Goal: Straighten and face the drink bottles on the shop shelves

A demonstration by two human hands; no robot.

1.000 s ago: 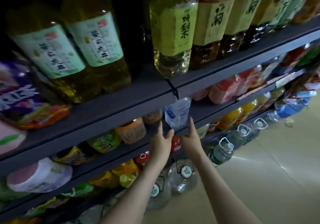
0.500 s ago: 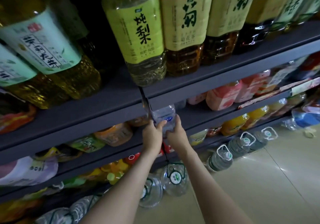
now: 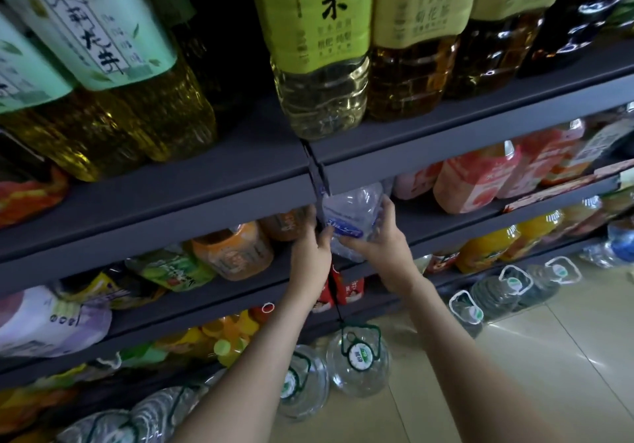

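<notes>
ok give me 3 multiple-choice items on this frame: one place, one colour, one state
1. Where is the water bottle?
A. on the floor
B. on a middle shelf, by the upright
C. on the top shelf in view

2. What colour is its label?
A. red
B. blue
C. green

3. How is it held?
A. by the left hand and the right hand together
B. by the right hand only
C. no hand touches it

Answers:
1 B: it sits one shelf below the big bottles, right beside the upright.
2 B: a blue band crosses the clear plastic.
3 A: each hand grips one side of it.
</notes>
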